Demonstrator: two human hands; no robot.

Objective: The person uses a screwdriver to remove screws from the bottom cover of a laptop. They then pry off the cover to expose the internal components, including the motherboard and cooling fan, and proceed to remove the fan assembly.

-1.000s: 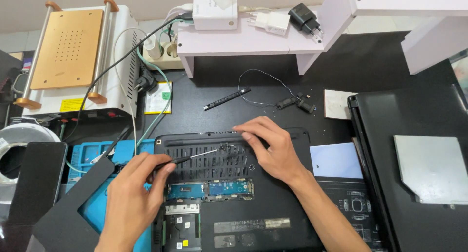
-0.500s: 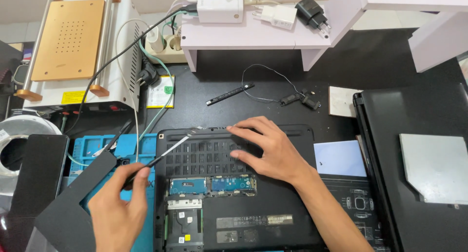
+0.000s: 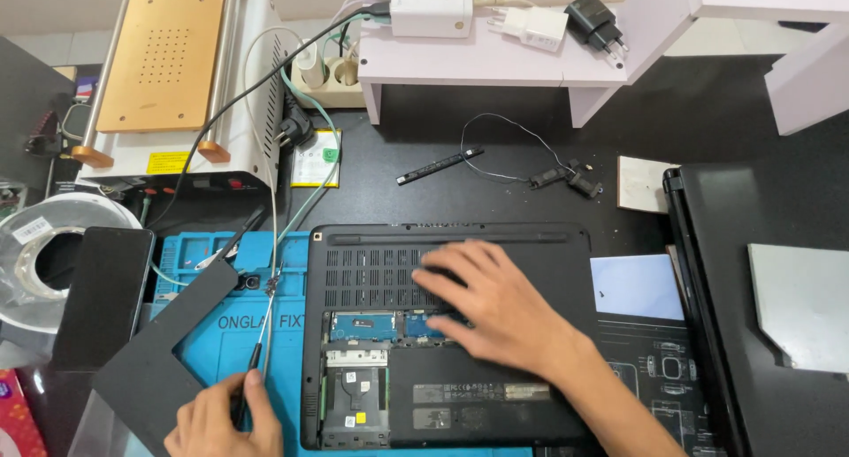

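A black laptop (image 3: 371, 245) lies upside down on the bench, a bottom panel off and green circuit boards (image 3: 363, 326) showing. My right hand (image 3: 500, 307) rests flat on its underside, fingers spread over the vent grille. My left hand (image 3: 225, 417) is at the bottom left, over a blue repair mat (image 3: 239, 333), gripping a thin screwdriver (image 3: 259, 329) whose tip points up toward the mat's tray area. A black L-shaped cover piece (image 3: 159, 351) lies on the mat beside that hand.
A white heating machine with a tan perforated plate (image 3: 159, 64) stands at back left with cables. A white shelf (image 3: 495, 59) holds chargers. A thin black strip with wire (image 3: 439, 165) lies behind the laptop. Another dark laptop (image 3: 761, 316) sits right, a phone (image 3: 102, 298) left.
My left hand pulled the screwdriver away from the laptop, down and left over the blue mat. My right hand slid from the laptop's back edge to lie flat on its middle.
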